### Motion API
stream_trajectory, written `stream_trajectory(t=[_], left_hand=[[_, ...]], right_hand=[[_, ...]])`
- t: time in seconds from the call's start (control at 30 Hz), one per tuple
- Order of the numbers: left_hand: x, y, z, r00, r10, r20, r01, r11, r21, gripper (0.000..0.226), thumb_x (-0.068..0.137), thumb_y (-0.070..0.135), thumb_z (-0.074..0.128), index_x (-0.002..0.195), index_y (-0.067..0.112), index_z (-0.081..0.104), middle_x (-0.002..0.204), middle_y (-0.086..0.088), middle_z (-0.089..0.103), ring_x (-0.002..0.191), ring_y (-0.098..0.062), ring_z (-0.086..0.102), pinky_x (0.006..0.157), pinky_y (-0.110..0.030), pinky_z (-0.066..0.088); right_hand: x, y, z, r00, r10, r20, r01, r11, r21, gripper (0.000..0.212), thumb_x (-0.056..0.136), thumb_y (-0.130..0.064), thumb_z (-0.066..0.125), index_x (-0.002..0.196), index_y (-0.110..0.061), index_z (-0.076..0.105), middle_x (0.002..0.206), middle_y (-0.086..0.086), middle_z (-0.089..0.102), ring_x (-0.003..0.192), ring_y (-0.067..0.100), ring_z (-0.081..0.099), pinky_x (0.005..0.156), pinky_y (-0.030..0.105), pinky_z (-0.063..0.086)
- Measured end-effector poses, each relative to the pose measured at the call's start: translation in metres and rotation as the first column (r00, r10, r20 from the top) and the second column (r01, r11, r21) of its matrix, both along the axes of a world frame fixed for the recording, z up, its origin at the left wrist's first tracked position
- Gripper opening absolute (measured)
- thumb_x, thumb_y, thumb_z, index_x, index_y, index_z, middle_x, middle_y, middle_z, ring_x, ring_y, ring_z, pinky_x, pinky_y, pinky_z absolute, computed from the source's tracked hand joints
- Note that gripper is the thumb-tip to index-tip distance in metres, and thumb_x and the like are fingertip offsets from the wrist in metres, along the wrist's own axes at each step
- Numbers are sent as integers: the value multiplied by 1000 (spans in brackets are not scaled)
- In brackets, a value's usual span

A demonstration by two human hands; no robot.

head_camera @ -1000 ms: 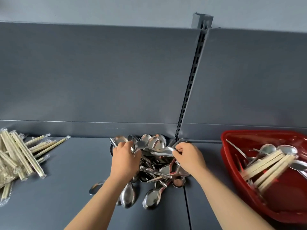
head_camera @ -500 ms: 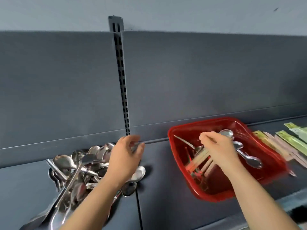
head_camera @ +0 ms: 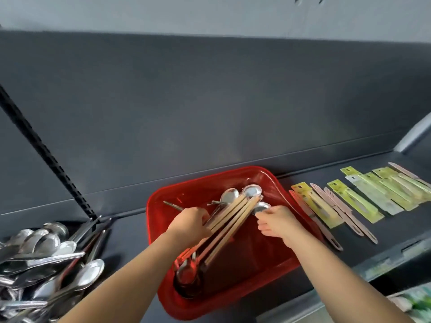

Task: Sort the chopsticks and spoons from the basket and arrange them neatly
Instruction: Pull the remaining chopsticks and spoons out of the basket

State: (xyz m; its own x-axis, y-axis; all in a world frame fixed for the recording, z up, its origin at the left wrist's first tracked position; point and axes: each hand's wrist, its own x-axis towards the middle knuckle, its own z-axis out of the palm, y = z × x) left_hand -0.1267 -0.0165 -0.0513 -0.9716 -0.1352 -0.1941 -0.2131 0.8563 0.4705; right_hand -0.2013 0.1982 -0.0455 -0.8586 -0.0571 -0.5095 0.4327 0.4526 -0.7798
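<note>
Inside the red basket (head_camera: 251,264) on the shelf (head_camera: 130,229), we are gripping the chopsticks (head_camera: 233,216) as one bundle with the left hand (head_camera: 190,223), with spoons (head_camera: 229,195) lying beneath. We are holding the right hand (head_camera: 277,223) just beside the bundle, fingers curled; we cannot tell whether it is gripping anything. A spoon pile (head_camera: 46,259) is lying well apart at left.

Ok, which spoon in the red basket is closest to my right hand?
The spoon bowl at the right hand's fingertips; the two other bowls lie farther back, past the chopsticks.
</note>
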Motion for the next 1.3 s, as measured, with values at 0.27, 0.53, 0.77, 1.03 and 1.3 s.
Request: stream_trajectory(t=[0.27,0.53,0.77,1.03,1.3], left_hand=[[-8,-6,-12,997,73,23,-73,997,-16,11,79,25,69,84,16,69,83,2,66,75,-15,58,66,-22,41],[-4,-1,-10,982,152,108,-151,988,-15,11,84,26,55,85,16,52,82,-1,60,74,-21,53,61,-27,36],[1,8,-8,971,166,173,-162,986,-37,33,73,41,73,82,14,57,73,4,54,72,-19,54,60,-25,36],[9,-5,7,944,248,217,-273,958,92,14,83,20,61,71,12,62,48,3,57,35,-6,54,39,-16,38],[13,-6,18,954,256,159,-279,949,149,13,84,17,63,72,13,65,59,1,69,36,-8,57,41,-18,41]], right_hand=[[-29,-15,-6,960,276,43,-279,956,91,14,89,-8,59,93,2,69,82,18,68,70,26,66,74,39,58],[-42,-23,-8,945,327,1,-325,939,115,14,81,-12,71,88,0,68,85,18,73,77,25,74,72,38,62],[-42,-36,-14,911,408,-62,-387,897,213,18,76,-21,77,72,-11,62,78,13,73,73,20,73,62,27,59],[-42,-44,-22,852,504,-141,-455,847,274,7,76,-16,75,76,-9,72,69,8,70,51,8,61,49,20,51],[-43,-56,-20,824,557,-106,-470,776,421,34,76,-48,74,76,-13,69,57,3,69,48,10,67,50,23,56]])
